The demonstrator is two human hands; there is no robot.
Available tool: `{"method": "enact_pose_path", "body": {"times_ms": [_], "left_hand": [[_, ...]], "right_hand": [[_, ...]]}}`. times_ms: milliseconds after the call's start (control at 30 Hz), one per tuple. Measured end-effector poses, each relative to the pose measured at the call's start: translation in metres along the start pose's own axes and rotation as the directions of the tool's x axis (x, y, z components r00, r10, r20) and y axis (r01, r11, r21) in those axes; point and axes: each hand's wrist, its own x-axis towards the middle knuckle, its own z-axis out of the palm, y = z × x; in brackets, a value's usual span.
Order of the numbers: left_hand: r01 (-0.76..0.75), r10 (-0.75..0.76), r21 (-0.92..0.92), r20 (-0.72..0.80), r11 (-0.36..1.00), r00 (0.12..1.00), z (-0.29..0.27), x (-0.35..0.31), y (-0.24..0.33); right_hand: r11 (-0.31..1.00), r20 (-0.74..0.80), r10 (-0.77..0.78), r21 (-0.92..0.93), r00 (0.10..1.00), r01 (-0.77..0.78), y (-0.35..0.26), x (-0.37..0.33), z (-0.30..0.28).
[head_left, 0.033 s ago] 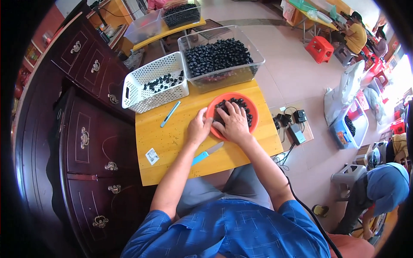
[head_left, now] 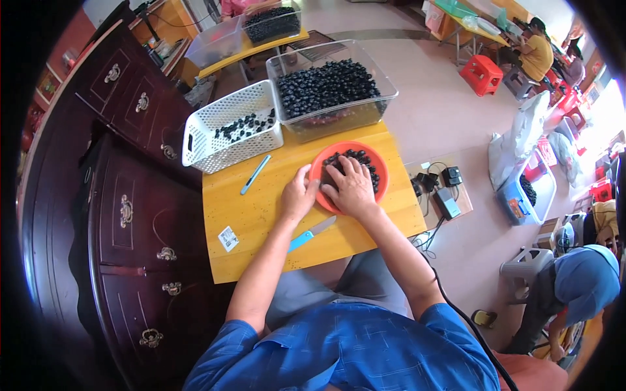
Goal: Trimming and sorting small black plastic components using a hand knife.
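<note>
A round orange-red bowl [head_left: 383, 176] stands on the yellow wooden table, holding small dark round pieces [head_left: 365, 156] whose exact kind I cannot make out. At its left side, my left hand [head_left: 298, 195] curls its fingers and thumb against the rim. My right hand [head_left: 353, 189] reaches into the bowl, palm down, fingers spread over the pieces. Just below the bowl lies a knife [head_left: 313, 234] with a turquoise handle. A slim turquoise cutter [head_left: 255, 174] rests to the left. What lies beneath my right palm is hidden.
Behind the bowl, a clear plastic bin [head_left: 306, 124] is heaped with similar dark pieces; a white perforated basket [head_left: 222, 153] beside it holds fewer. A dark wooden cabinet [head_left: 150, 221] borders the left. Chargers and cables [head_left: 443, 186] sit right of the table. Other people work at the right.
The whole view has shifted very slightly to the left. Both hands keep their places at the bowl.
</note>
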Motion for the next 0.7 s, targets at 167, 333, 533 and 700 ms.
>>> {"method": "enact_pose_path", "body": {"times_ms": [167, 333, 533, 700], "left_hand": [[-0.042, 0.042, -0.006, -0.031, 0.999, 0.999, -0.009, -0.004, 0.0], [-0.019, 0.019, -0.023, -0.005, 1.0, 1.0, -0.012, -0.011, 0.001], [-0.036, 0.036, 0.005, -0.043, 0.999, 0.998, -0.005, -0.011, -0.003], [-0.038, 0.037, -0.007, -0.08, 0.999, 0.996, -0.005, -0.011, -0.007]], "right_hand": [[1.0, -0.01, -0.012, 0.026, 1.0, 0.012, -0.007, 0.006, -0.004], [0.999, 0.011, 0.028, 0.037, 1.0, -0.029, -0.002, 0.009, -0.002], [0.998, -0.077, -0.048, 0.041, 0.996, 0.051, -0.004, 0.005, -0.004], [1.0, 0.027, -0.018, 0.016, 0.999, 0.017, -0.008, 0.013, -0.006]]}}
